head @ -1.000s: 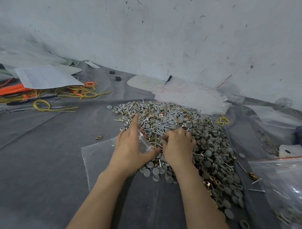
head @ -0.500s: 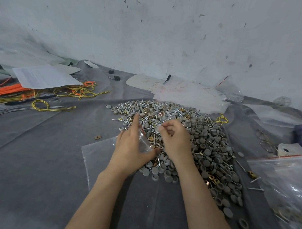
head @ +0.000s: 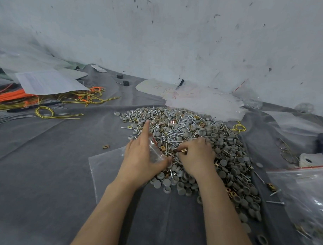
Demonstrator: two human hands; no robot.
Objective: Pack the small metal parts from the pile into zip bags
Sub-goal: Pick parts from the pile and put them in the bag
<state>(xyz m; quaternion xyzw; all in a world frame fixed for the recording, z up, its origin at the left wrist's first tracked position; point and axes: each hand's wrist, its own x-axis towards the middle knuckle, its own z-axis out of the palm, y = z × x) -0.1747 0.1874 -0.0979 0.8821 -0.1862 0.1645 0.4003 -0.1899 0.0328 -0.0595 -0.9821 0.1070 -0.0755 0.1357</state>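
Forearms reach in from the near edge of the grey sheet [head: 45, 173] that carries everything. A clear zip bag [head: 104, 168] lies flat on the sheet under the left hand [head: 141, 158], touching the pile's near left edge. The index finger is stretched straight and the thumb is out sideways, with the bag's raised mouth held in the crook between them. Just beside it, the right hand [head: 196, 156] rests on the pile, fingers curled and pinching a brass clip [head: 183, 150]. The pile [head: 184, 126] of grey caps, silver nails and brass clips spreads from mid-sheet toward the near right corner, and the hands cover part of it. At the right edge a second zip bag [head: 304, 191] with a red strip holds a few similar parts; stray nails lie between it and the pile. A white roll [head: 309, 160] sits just beyond that bag. A loose clip [head: 105, 147] lies alone left of the pile. Farther left are a yellow wire loop [head: 45, 112], orange cables [head: 9, 97] and a paper sheet [head: 46, 81] over them. Beyond the pile lie white plastic sheets [head: 203, 101] and two black blocks [head: 125, 82], against a marked wall [head: 160, 39].
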